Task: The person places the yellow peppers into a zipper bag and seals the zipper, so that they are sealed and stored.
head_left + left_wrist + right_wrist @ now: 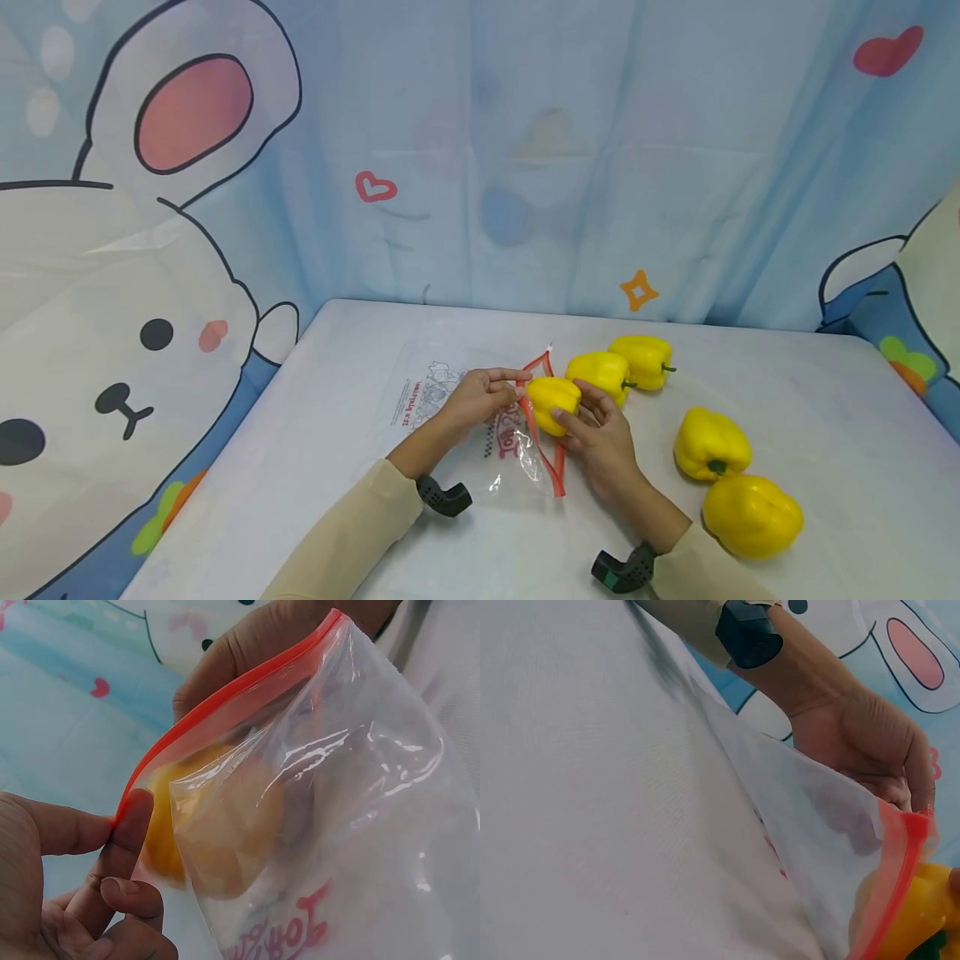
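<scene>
A clear zip bag (pixel 517 467) with a red zip edge and red print stands with its mouth spread toward the right. My left hand (pixel 483 398) pinches the red edge between thumb and forefinger, as the left wrist view shows at the zip strip (pixel 225 691). In my right hand (pixel 603 433) a yellow bell pepper (pixel 553 402) is held by the fingers and thumb, right at the bag's opening. Through the clear plastic, part of this pepper (pixel 225 825) shows in the left wrist view. Its green stem (pixel 928 946) appears low in the right wrist view.
Two yellow bell peppers (pixel 597 372) (pixel 641 360) lie behind my right hand. Two more, one bell pepper (pixel 712 443) behind the other (pixel 752 517), sit to the right near my sleeve. Flat on the white table (pixel 360 350), a printed clear bag (pixel 431 392) lies left of the opening.
</scene>
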The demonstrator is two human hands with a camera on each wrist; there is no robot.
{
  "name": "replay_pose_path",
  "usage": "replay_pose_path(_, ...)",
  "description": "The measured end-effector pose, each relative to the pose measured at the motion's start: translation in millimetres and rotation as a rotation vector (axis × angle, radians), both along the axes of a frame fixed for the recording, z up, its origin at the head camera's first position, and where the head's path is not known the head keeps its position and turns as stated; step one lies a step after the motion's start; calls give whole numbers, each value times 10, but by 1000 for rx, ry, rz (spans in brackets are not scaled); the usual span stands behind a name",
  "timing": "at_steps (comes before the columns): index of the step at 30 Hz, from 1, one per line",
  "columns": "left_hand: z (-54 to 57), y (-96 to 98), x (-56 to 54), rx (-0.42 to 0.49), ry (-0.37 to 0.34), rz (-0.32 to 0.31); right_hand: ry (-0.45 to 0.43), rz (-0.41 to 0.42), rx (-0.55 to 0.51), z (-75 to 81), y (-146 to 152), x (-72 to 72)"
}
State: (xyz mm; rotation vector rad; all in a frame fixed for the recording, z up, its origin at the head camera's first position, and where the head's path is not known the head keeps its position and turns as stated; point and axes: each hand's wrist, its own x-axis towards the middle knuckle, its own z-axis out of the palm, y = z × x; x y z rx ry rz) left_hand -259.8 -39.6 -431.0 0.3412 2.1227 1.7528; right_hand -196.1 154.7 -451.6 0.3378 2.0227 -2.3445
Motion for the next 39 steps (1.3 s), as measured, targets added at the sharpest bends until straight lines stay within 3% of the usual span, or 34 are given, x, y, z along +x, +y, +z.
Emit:
replay_pose_path(11,-3,12,-8,-16,-8,4,84,47,319,-35,18,44)
replay_pose_path(16,-11,23,-18,-15,-6,-4,115,40,413,-39,-2,62)
replay_pose_path(25,-19,17,-8,-20,-3,-9,120,51,490,-37,-45,81)
replay_pose_path(39,-32,-1,-17,16,-17,-25,169,67,473,-72,-52,79)
